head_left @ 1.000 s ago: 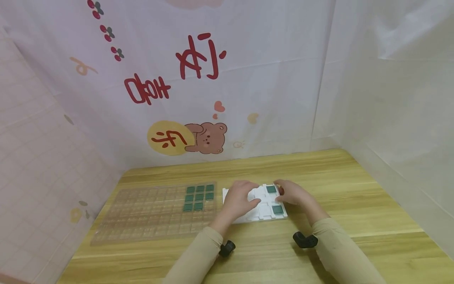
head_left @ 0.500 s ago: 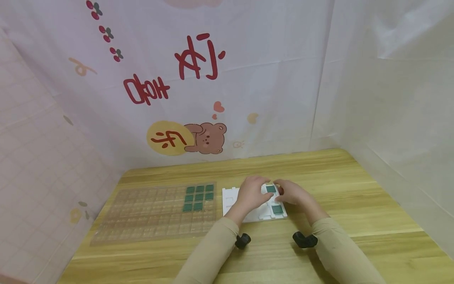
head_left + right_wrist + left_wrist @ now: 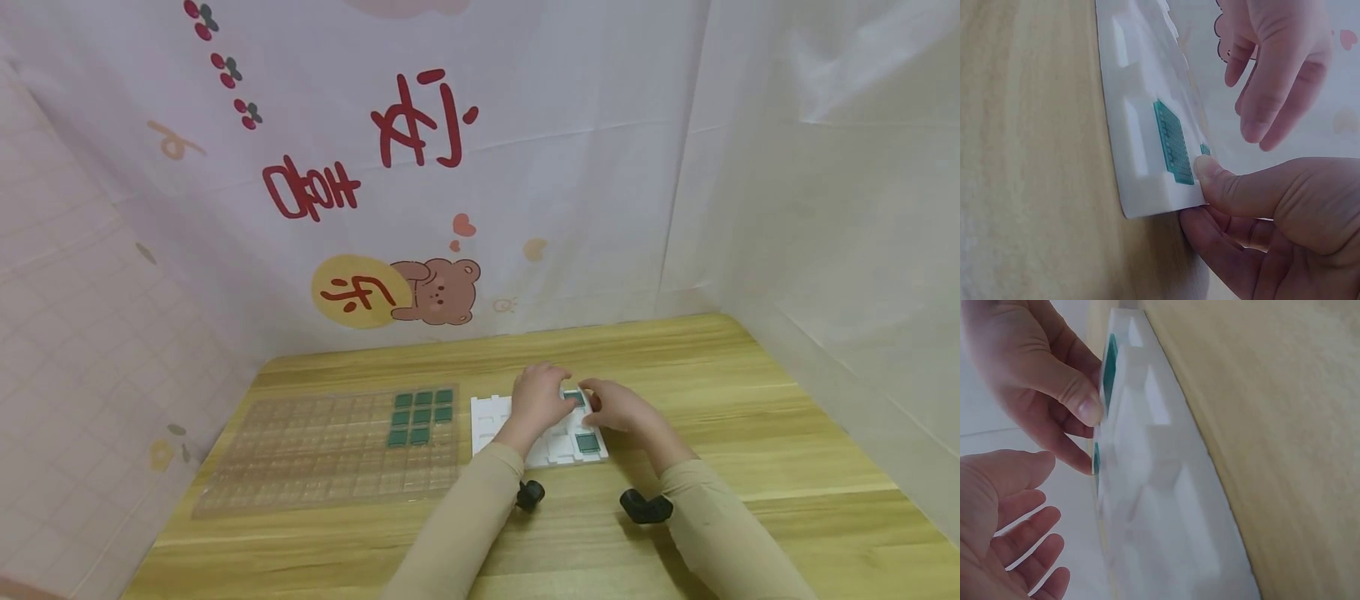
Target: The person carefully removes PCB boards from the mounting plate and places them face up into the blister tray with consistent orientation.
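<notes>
A white molded tray lies on the table with green square circuit-board pieces seated at its right end, one a near piece and one a far piece. My right hand pinches the tray's right edge; in the right wrist view its thumb presses on top beside the near piece, fingers underneath. Above the tray hovers my left hand, partly hiding its middle. In the left wrist view this left hand has loosely bent, spread fingers with nothing between them.
To the left lies a clear compartmented tray, with several green pieces in its right columns. Under both trays is a wooden table. A printed white curtain hangs behind and at the sides.
My left hand has moved right and slightly away from me over the white tray, toward the far green piece. The right hand stays at the tray's right edge.
</notes>
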A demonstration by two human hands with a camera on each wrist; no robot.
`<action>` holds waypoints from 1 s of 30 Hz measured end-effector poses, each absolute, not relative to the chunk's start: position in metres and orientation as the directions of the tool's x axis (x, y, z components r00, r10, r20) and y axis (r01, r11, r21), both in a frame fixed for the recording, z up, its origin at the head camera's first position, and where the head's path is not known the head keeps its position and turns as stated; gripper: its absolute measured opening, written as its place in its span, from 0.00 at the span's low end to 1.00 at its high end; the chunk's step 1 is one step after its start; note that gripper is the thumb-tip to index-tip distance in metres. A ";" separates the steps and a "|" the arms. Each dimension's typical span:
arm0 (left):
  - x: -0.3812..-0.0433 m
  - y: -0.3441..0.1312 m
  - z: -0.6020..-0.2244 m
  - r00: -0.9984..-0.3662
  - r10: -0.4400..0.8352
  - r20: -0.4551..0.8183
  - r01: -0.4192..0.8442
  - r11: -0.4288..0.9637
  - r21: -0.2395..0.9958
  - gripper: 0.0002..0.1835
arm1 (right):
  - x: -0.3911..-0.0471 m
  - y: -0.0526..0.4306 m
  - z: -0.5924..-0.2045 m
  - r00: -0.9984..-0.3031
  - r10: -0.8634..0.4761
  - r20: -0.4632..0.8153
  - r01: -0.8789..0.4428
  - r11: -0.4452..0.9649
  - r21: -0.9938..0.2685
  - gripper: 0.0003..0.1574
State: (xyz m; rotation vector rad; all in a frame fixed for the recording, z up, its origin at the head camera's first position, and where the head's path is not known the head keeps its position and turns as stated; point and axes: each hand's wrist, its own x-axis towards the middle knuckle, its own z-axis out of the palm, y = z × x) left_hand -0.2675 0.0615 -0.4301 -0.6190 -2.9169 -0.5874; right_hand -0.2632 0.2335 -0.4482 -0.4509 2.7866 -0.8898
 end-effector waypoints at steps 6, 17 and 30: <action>-0.270 0.065 -0.430 -0.923 0.358 0.143 0.386 0.861 0.331 0.24 | -0.263 0.233 -0.448 -0.938 -0.334 -0.091 -0.218 0.775 -0.593 0.40; -0.276 0.073 -0.438 -0.926 0.354 0.131 0.376 0.888 0.265 0.20 | -0.264 0.235 -0.445 -0.936 -0.339 -0.095 -0.217 0.768 -0.602 0.41; -0.278 0.078 -0.446 -0.923 0.364 0.122 0.382 0.905 0.188 0.15 | -0.266 0.235 -0.448 -0.936 -0.343 -0.082 -0.232 0.776 -0.587 0.40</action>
